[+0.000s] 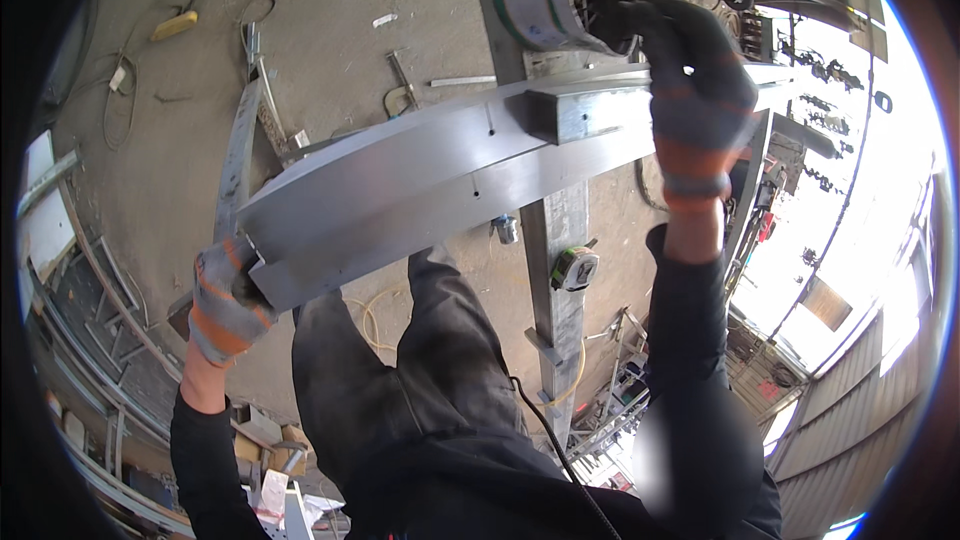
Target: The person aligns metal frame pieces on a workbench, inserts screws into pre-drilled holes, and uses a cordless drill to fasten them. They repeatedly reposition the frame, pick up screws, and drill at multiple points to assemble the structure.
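A long, bent silver sheet-metal profile with small slots lies across in front of me. My left hand, in a grey and orange glove, is closed around its near left end. On the right, my right hand, gloved in black and orange, is at the mouth of a tipped, labelled can. Its fingers are bent and together; what they hold, if anything, is hidden. Dark small pieces show inside the can. A short square metal tube rests against the profile below the can.
The profile crosses a steel beam that carries a green and black tape measure. A clamp and a narrow metal support stand beyond the profile. Cables lie on the floor. Metal racks line the left side.
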Demonstrator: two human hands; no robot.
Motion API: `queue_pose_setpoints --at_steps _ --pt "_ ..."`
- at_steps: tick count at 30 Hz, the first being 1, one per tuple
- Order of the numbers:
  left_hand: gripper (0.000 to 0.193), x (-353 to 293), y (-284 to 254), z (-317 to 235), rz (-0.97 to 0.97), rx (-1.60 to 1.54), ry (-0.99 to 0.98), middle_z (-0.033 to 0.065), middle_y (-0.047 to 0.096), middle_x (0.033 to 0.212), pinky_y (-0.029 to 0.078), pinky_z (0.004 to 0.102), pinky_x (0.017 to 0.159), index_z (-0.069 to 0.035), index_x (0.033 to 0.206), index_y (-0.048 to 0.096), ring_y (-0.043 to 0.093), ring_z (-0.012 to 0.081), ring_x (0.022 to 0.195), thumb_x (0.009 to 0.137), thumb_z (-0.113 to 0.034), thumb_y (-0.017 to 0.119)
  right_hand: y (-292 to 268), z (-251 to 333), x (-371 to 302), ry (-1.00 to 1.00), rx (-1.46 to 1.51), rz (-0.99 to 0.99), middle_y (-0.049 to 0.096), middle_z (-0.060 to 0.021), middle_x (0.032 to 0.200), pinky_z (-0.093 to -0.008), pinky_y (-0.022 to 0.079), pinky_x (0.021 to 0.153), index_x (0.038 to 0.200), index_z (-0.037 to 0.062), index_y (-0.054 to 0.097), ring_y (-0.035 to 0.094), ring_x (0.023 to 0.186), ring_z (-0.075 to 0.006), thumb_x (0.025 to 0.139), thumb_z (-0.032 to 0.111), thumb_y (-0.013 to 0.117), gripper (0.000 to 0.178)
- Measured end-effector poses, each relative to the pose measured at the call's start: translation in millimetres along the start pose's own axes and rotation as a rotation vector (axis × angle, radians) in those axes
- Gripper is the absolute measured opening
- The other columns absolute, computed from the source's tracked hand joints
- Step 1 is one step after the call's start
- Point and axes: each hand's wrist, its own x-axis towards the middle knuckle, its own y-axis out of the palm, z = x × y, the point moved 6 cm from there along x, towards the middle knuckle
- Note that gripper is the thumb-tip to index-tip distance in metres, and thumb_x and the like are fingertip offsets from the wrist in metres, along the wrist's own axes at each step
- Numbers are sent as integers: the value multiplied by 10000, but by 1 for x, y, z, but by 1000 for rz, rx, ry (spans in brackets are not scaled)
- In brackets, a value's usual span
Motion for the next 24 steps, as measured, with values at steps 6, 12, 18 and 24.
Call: queue_pose_setpoints --at_steps 6,12,18,24 --pt "318 -4 3 5 -2 0 -46 188 791 1015 542 505 808 -21 1149 758 716 459 905 849 -75 848 -78 -25 -45 57 -255 -188 837 -51 1082 -254 594 795 1431 39 758 715 864 -88 1004 -3 830 435" --pt "340 -6 5 9 23 -4 -46 183 779 1026 556 518 833 -22 1133 770 714 461 908 806 -79 842 -121 -95 -131 480 -124 -230 758 -2 1109 -224 553 813 1518 13 626 674 962 -68 1060 -3 779 484" --pt "314 -14 5 16 62 -36 -135 208 763 1043 551 495 882 -9 1195 735 710 447 960 907 -87 834 -108 -126 -134 284 -332 -26 790 -29 995 -284 549 766 1129 12 815 665 865 -81 1043 6 775 95" --pt "447 -30 6 30 55 75 -102 200 742 1111 545 517 910 -5 1315 705 676 439 977 896 -89 836 -106 -132 -141 337 -275 -88 808 -46 1082 -288 575 894 1173 -6 789 714 981 -98 1050 12 754 129"
